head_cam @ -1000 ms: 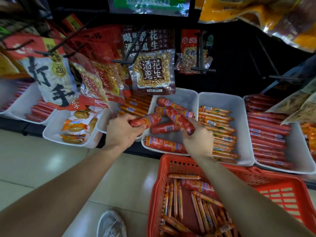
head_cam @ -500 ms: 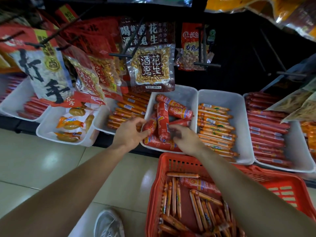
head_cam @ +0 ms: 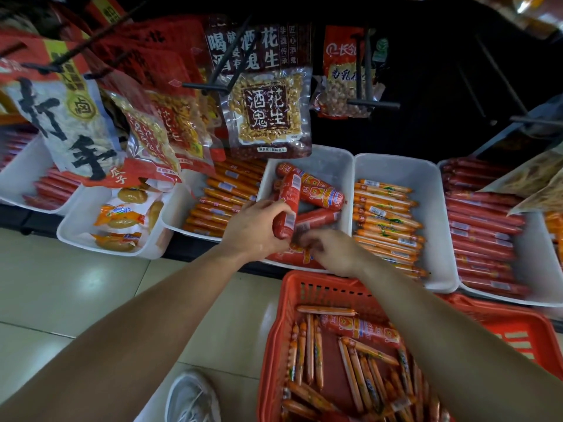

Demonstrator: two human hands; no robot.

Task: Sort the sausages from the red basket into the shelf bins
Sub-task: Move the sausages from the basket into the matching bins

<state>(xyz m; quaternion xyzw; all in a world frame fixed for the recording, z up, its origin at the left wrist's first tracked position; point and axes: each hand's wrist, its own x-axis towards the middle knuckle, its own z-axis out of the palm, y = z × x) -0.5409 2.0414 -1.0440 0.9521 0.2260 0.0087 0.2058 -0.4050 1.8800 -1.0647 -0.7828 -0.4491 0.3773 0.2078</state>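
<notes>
Over the middle white bin [head_cam: 329, 161] at the shelf's front edge, my left grip [head_cam: 256, 231] is clamped round the lower end of a thick red sausage [head_cam: 288, 199]. It stands nearly upright, its top leaning toward the bin's back wall. More thick sausages [head_cam: 323, 194] lie crosswise behind it in the same bin. My right grip [head_cam: 333, 252] sits just beside the left one at the bin's front rim, fingers curled over a front sausage [head_cam: 289, 258] lying along that rim. Blur keeps me from telling whether it is clamped on that sausage or only touching it. Below the shelf edge, under my right forearm, the red basket [head_cam: 275, 330] holds many thin orange sausages [head_cam: 353, 376] and one thick basket sausage [head_cam: 359, 328]. The right-hand bin [head_cam: 396, 166] next door is stacked with thin orange sticks [head_cam: 387, 220].
</notes>
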